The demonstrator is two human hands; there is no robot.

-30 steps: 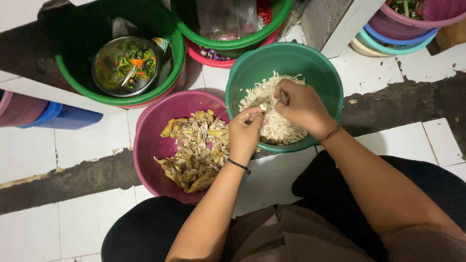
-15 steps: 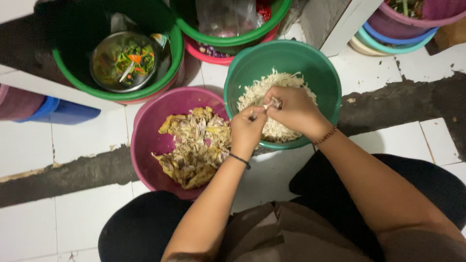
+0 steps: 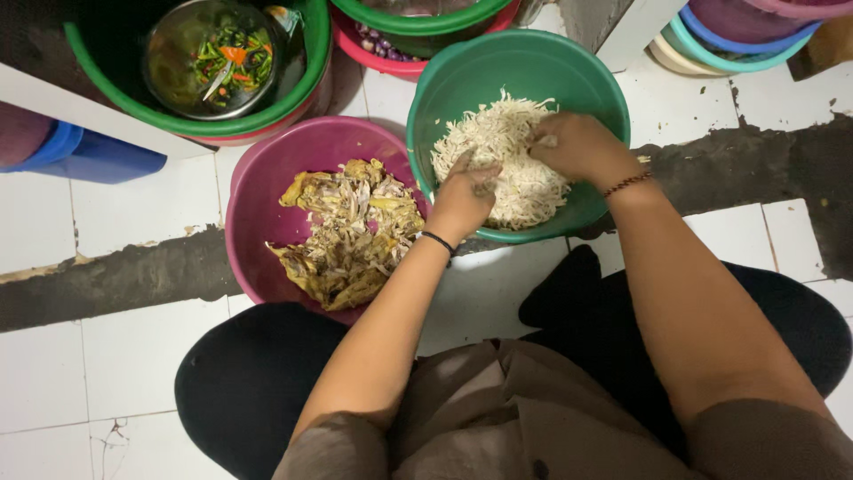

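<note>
Both hands (image 3: 520, 173) lowered; fingers (image 3: 544, 140) buried in shredded chicken (image 3: 498, 133).

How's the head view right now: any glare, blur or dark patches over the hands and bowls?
Head view: sharp, no motion blur on the left hand or right hand in the shredded meat; even overhead light, mild sheen on the teal bowl rim and the metal bowl; dark lap below loses detail; edges slightly bowed.
</note>
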